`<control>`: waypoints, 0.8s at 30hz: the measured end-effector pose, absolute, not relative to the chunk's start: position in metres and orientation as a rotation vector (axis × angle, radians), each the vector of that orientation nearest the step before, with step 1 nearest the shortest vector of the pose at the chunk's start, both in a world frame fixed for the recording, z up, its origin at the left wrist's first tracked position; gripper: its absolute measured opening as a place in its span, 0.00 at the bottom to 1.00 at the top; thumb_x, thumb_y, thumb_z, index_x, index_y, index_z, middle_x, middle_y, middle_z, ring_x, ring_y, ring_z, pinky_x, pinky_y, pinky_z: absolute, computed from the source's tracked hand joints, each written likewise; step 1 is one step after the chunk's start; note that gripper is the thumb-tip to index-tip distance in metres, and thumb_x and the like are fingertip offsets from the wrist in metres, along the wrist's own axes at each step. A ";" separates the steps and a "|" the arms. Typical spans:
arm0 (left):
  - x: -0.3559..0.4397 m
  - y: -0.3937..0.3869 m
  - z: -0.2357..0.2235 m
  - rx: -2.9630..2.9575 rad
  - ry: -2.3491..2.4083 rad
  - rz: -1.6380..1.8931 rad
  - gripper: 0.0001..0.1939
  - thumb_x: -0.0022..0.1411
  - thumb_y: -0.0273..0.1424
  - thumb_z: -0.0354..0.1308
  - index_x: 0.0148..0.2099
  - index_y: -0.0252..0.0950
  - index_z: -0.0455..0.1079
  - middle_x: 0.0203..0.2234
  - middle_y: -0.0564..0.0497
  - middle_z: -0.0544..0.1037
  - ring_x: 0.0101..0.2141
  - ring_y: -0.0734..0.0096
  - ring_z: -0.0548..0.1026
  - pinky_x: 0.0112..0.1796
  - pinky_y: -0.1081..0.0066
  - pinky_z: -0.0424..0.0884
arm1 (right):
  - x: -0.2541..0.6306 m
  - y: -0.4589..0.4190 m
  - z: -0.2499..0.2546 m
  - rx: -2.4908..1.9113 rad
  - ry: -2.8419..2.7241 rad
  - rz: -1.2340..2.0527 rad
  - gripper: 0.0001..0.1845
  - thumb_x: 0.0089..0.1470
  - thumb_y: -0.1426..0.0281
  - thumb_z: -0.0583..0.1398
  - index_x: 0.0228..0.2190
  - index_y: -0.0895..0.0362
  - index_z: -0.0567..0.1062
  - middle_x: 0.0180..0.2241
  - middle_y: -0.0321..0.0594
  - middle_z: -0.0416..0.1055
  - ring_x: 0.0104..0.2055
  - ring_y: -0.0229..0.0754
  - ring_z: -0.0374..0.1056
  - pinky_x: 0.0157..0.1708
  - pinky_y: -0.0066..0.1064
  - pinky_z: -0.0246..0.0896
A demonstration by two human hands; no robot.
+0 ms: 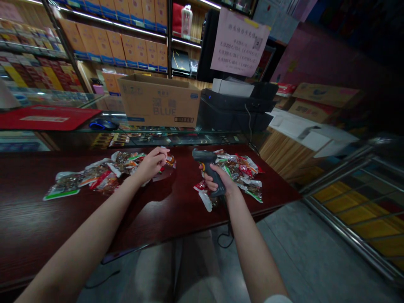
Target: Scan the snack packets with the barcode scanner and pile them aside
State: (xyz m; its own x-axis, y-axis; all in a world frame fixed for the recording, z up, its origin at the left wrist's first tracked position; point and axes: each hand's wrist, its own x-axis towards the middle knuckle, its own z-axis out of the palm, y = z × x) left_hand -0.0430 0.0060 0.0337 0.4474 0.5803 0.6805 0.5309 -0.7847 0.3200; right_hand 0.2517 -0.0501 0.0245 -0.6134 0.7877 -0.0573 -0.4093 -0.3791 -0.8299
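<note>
My right hand (215, 179) is wrapped around the handle of a black barcode scanner (206, 156), whose head points left above the table. My left hand (153, 162) has its fingers curled together over a small shiny snack packet (171, 160) with orange and red print; the fingertips partly hide the grip. Beside and behind the left hand lies a heap of clear snack packets (102, 176) with white, green and red parts. A second heap of similar packets (241, 170) lies under and to the right of the scanner.
A dark red wooden table (164, 214) carries both heaps. Behind it a glass counter holds an open cardboard box (159, 103), a mouse (103, 124), a red mat (47, 118) and a black printer-like device (238, 107). The scanner's cable (225, 240) hangs past the table's front edge. A metal rack (356, 202) stands at right.
</note>
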 end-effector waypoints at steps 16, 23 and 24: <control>0.015 -0.026 0.079 2.961 1.853 0.184 0.14 0.59 0.33 0.52 0.45 0.35 0.72 0.45 0.39 0.74 0.50 0.47 0.70 0.57 0.44 0.52 | 0.304 -0.044 0.021 -0.494 -0.834 1.954 0.13 0.59 0.59 0.53 0.34 0.57 0.66 0.18 0.26 0.57 0.11 0.27 0.42 0.10 0.19 0.44; 0.096 0.065 0.040 2.703 1.604 0.429 0.24 0.60 0.32 0.49 0.59 0.32 0.60 0.52 0.38 0.70 0.51 0.53 0.69 0.49 0.59 0.66 | 0.305 -0.042 0.015 -0.557 -0.802 1.960 0.15 0.61 0.59 0.50 0.40 0.57 0.66 0.18 0.26 0.57 0.12 0.28 0.45 0.11 0.20 0.45; 0.101 0.079 0.032 2.657 1.575 0.451 0.27 0.60 0.32 0.50 0.61 0.31 0.57 0.56 0.38 0.67 0.54 0.53 0.67 0.51 0.59 0.65 | 0.305 -0.042 0.014 -0.559 -0.798 1.960 0.15 0.61 0.59 0.50 0.40 0.57 0.66 0.18 0.26 0.56 0.12 0.28 0.44 0.11 0.20 0.45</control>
